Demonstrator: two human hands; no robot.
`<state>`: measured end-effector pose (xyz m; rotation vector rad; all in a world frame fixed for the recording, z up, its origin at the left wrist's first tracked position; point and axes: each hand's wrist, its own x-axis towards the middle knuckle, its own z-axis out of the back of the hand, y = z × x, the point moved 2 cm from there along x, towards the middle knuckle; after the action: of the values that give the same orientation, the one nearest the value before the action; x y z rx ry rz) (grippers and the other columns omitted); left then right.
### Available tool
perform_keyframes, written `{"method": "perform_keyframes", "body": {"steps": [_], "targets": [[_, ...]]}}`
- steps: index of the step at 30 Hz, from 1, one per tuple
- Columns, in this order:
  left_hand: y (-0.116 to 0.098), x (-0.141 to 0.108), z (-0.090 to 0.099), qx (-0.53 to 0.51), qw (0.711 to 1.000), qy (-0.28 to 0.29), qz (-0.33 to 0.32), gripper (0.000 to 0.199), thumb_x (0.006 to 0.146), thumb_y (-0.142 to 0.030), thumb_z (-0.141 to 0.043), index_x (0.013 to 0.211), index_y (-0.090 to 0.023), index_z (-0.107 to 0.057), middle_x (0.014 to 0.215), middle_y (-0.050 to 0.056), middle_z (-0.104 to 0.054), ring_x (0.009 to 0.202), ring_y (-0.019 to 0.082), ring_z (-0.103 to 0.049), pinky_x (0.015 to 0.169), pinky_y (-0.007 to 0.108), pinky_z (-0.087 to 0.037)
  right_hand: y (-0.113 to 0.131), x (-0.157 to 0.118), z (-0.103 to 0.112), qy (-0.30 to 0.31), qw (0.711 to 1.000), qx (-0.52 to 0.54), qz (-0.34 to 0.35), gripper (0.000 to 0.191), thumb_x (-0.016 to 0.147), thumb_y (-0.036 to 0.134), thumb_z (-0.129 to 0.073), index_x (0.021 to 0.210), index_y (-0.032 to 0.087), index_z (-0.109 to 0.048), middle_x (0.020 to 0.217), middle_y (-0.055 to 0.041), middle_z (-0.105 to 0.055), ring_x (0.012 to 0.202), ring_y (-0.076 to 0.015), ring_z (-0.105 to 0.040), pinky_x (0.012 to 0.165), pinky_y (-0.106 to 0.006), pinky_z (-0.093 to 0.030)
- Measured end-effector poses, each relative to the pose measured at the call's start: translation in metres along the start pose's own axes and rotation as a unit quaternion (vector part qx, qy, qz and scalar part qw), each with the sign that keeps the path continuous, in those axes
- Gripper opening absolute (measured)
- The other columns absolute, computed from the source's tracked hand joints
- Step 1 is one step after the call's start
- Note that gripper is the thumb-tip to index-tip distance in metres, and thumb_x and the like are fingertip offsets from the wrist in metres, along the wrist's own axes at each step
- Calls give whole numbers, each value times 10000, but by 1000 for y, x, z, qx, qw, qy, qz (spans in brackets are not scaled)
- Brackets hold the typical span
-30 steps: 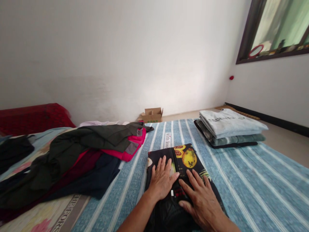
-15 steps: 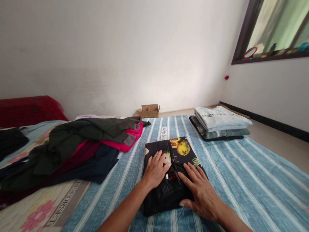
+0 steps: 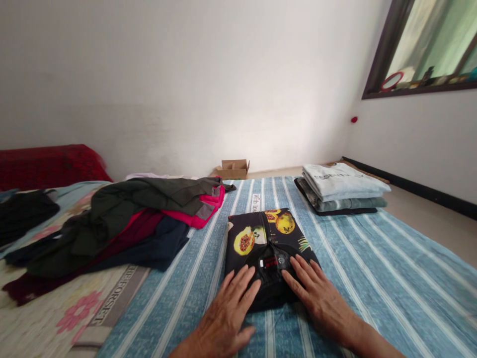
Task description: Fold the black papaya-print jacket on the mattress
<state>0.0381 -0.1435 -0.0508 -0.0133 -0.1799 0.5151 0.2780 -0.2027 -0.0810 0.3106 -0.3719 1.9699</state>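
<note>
In front of me on the bed lies a folded black jacket (image 3: 278, 233) with a yellow fruit print, its zip line and collar label facing up. My left hand (image 3: 229, 311) rests its fingertips on the near left corner, fingers spread and the thumb off the fabric. On the near right side, my right hand (image 3: 320, 296) lies with its fingers stretched over the edge of the jacket. Neither hand grips anything. The fingers hide parts of the near corners.
Loose clothes (image 3: 137, 219) in dark green, pink, maroon and navy lie heaped at left. A neat stack of folded shirts (image 3: 345, 186) sits at far right on the blue striped sheet (image 3: 387, 278). Beyond the bed stands a cardboard box (image 3: 233, 170) by the wall.
My left hand has drawn back toward me, off the middle of the jacket to its near left corner, uncovering a printed fruit. My right hand stays on the right side. The view has shifted slightly.
</note>
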Motion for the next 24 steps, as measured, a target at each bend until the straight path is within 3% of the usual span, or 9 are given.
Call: {"method": "perform_keyframes", "body": {"steps": [4,11,14,16,18,20,24], "targets": [[-10,-5,-5,52,998,-5,35,832,631,29,-389,1416,-166,-193,1466,105,-264,1356,234,-173,1077,462,-242,5,2,-7,-25,998,-52,2,638,807,40,-391,1408,210,-262,1374,-184,-398,1292,-351,-286,927,-553,-387],[-25,16,-5,94,985,106,103,927,572,8,-426,1432,-186,-140,1447,168,-280,1324,315,-239,1042,509,-252,0,-2,-11,-65,994,-81,27,567,842,102,-403,1393,189,-305,1329,-175,-454,1269,-352,-333,897,-498,-428],[-28,19,-8,125,979,101,126,918,619,-28,-463,1438,-204,-87,1429,182,-305,1309,326,-268,1038,516,-231,-6,3,-4,-65,994,-69,52,507,834,109,-415,1339,145,-386,1252,-181,-519,1211,-341,-413,858,-469,-453],[-28,22,-11,131,980,71,132,872,683,-92,-490,1438,-219,-72,1408,174,-341,1299,318,-290,1041,514,-216,-11,16,9,-38,996,-39,64,465,816,83,-424,1278,123,-444,1148,-171,-582,1107,-307,-505,811,-426,-473],[-29,25,-14,127,982,37,135,838,727,-185,-524,1438,-218,-82,1376,166,-384,1277,315,-326,1039,510,-222,-19,35,26,28,996,19,77,447,776,47,-444,1213,131,-490,982,-114,-635,918,-237,-582,729,-344,-483],[-29,31,-16,129,980,6,154,843,722,-228,-560,1436,-191,-114,1330,167,-433,1233,317,-383,1027,509,-246,-29,58,46,83,990,73,85,437,712,15,-469,1116,163,-547,830,-53,-639,735,-181,-583,628,-281,-455],[-25,43,-10,148,974,-31,170,726,707,-70,-495,1392,-109,-258,1246,172,-507,1162,284,-460,1003,470,-300,-49,99,75,167,971,135,106,375,597,-23,-484,870,188,-631,750,-20,-637,644,-140,-549,549,-233,-359]]}}
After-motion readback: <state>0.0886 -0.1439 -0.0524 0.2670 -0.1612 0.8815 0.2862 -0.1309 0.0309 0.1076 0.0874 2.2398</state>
